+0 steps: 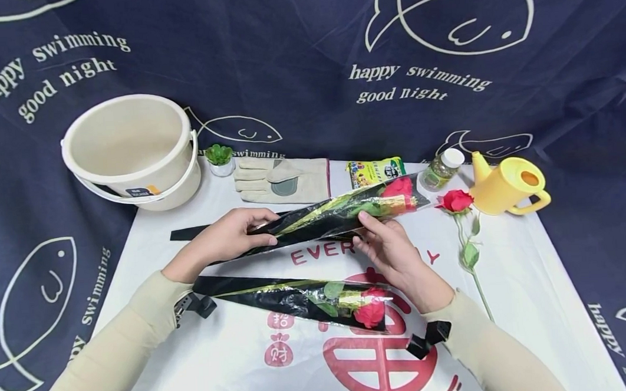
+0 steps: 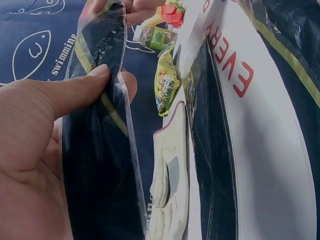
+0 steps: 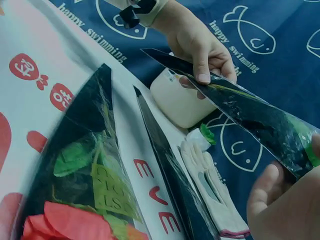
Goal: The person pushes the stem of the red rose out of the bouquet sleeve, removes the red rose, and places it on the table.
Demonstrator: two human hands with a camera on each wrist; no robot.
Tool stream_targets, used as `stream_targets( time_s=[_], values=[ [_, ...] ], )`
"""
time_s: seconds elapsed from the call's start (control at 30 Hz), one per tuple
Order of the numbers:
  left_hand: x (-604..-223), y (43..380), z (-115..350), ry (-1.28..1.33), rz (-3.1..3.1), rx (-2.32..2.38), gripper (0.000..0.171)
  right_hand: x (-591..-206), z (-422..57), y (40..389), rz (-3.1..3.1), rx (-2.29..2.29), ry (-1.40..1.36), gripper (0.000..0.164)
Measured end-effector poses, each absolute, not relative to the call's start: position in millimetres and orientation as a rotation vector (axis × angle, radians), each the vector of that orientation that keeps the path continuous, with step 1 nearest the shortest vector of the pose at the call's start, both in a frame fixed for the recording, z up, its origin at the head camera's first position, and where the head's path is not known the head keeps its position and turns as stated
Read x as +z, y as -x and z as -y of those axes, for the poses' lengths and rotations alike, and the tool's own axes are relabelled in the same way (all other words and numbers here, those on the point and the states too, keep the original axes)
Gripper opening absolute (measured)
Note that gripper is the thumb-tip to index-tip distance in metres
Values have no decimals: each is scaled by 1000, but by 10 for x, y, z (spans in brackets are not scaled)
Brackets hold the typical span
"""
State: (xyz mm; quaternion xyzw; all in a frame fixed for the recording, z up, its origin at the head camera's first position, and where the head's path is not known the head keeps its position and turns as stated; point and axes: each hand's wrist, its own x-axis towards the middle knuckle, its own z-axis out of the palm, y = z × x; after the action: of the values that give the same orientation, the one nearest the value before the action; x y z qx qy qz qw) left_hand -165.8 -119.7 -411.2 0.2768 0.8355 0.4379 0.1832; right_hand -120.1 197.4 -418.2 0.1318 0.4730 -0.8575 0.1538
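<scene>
Above the table a wrapped rose (image 1: 324, 215) in a black and clear sleeve is held between both hands, its red bloom to the right. My left hand (image 1: 235, 232) pinches the narrow stem end, thumb on top; in the left wrist view the thumb presses the sleeve (image 2: 100, 150). My right hand (image 1: 392, 250) grips the sleeve's near edge below the bloom, with thumb and fingers on either side. A second wrapped rose (image 1: 297, 299) lies in front. Another black sleeve (image 1: 187, 233) lies beneath the held one, mostly hidden. An unwrapped rose (image 1: 457, 203) lies at the right.
A white bucket (image 1: 129, 140) stands at the back left, beside a small potted plant (image 1: 219, 156). Along the back are a work glove (image 1: 285, 179), a yellow packet (image 1: 375, 170), a jar (image 1: 441, 171) and a yellow watering can (image 1: 509, 185). A dark cloth (image 1: 284, 55) hangs behind.
</scene>
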Motion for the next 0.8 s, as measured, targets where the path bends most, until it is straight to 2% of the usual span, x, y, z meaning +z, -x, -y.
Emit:
stream_targets(
  time_s=[0.37,0.63,0.8],
  values=[
    [-4100,1664,1123,-754,-2310,1236,33,-4239,-1884,1269,-1141,-2664,-444,41],
    [-4078,1661,1071,-759,-2278,1250,32,-4250,-1811,1202,-1292,-2652,-565,50],
    [-4060,1669,1042,-742,-2271,1236,32,-4273,-1743,1144,-1357,-2623,-550,51]
  ],
)
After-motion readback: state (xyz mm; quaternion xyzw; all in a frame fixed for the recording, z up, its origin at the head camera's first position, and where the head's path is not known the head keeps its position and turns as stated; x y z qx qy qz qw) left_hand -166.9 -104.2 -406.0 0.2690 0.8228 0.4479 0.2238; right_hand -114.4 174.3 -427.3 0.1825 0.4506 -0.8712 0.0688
